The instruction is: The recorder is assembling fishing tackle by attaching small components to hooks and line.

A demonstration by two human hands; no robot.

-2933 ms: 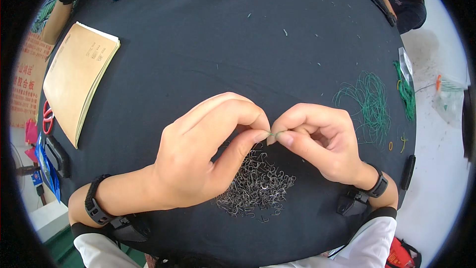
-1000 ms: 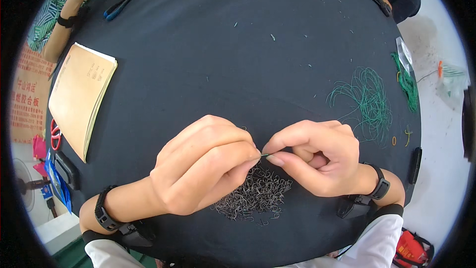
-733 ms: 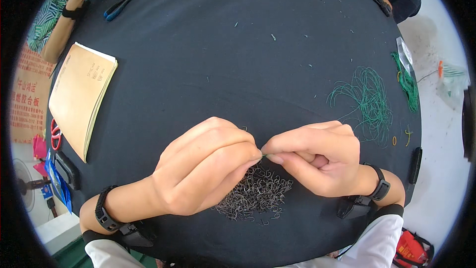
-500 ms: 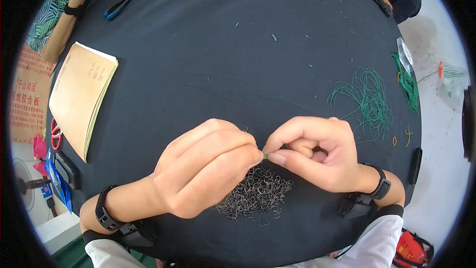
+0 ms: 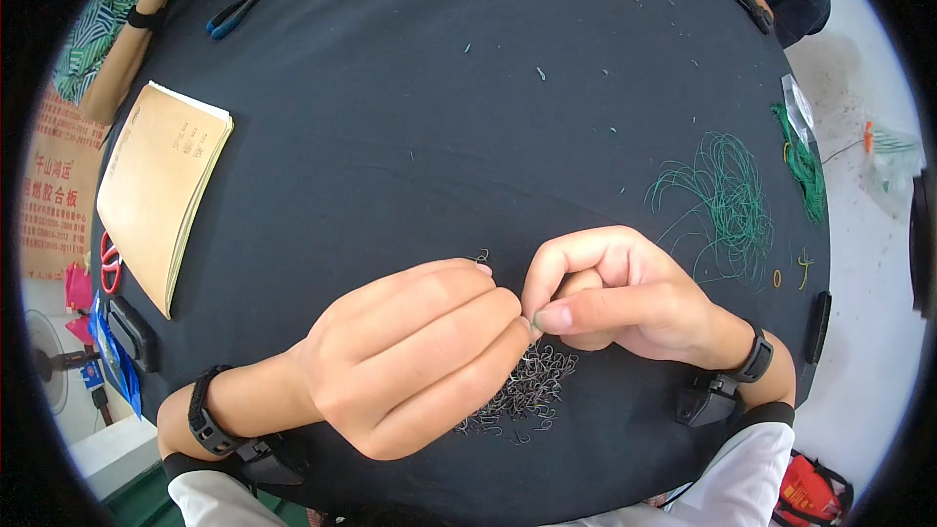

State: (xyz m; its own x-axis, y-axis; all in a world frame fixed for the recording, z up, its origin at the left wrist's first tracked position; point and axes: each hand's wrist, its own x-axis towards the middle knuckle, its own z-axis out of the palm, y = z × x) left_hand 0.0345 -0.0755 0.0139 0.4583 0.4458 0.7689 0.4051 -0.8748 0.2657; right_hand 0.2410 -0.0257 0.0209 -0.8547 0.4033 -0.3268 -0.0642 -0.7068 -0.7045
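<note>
left hand (image 5: pixel 420 361) and right hand (image 5: pixel 644 303) meeting, fingertips pinching barely visible green strand (image 5: pixel 535 329), dark hooks (image 5: pixel 537 385) lying heaped beneath, tangled thread (image 5: pixel 730 210) lying past right hand

Behind the left hand (image 5: pixel 420 361): black textured wrist strap (image 5: pixel 202 415) with slotted plastic buckle; angular black housing (image 5: pixel 270 461) adjoining. Behind the right hand (image 5: pixel 620 298): similar black strap (image 5: pixel 757 356) and black housing (image 5: pixel 707 400). Farther back, each arm: white fabric sleeve (image 5: pixel 747 468), black edge band (image 5: pixel 766 414).
</note>
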